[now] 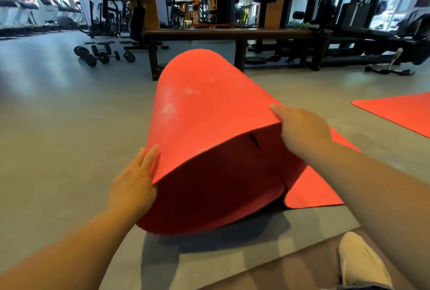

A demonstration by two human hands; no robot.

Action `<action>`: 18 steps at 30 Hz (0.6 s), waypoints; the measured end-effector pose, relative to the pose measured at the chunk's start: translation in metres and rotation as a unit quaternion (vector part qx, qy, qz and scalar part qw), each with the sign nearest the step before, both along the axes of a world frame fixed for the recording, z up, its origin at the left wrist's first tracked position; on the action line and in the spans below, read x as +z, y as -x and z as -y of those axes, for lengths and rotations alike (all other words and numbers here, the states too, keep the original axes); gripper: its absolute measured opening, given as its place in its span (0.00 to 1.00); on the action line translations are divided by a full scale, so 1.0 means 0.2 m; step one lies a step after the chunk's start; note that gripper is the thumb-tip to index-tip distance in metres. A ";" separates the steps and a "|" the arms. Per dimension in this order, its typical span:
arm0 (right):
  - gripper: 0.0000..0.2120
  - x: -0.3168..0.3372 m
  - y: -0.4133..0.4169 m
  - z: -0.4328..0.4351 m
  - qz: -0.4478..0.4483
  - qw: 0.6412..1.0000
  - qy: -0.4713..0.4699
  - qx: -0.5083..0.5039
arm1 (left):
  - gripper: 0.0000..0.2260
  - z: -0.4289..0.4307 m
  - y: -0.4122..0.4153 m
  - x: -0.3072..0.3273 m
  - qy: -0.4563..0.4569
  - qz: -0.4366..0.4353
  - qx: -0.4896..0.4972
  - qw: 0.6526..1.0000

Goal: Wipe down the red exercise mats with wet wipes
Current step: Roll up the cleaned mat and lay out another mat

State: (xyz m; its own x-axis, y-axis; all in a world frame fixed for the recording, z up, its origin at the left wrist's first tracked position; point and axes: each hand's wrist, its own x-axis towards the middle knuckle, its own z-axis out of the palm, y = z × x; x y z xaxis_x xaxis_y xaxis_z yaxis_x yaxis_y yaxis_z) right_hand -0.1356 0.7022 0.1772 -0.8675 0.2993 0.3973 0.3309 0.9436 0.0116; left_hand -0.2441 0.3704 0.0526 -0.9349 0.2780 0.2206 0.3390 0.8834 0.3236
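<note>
A red exercise mat (204,103) is lifted off the grey floor in a big arch, its near edge raised and its dusty underside facing up. My left hand (133,185) holds the near left corner, fingers up along the outside and thumb hidden under the edge. My right hand (300,129) grips the near right corner, thumb on top and fingers tucked behind the edge. The mat's lower part (311,192) still lies on the floor. A second red mat (400,112) lies flat to the right. No wet wipe is in view.
A dark wooden bench (232,33) stands just beyond the mat. Dumbbells (102,54) lie on the floor at the left, gym machines (372,22) line the right, and treadmills (28,10) the far left. A white shoe (360,261) shows at the bottom right.
</note>
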 end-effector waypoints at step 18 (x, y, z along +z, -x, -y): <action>0.41 0.48 0.13 0.69 -0.230 0.955 -0.090 0.164 | 0.23 -0.07 0.10 1.13 0.156 -0.305 -0.041 0.939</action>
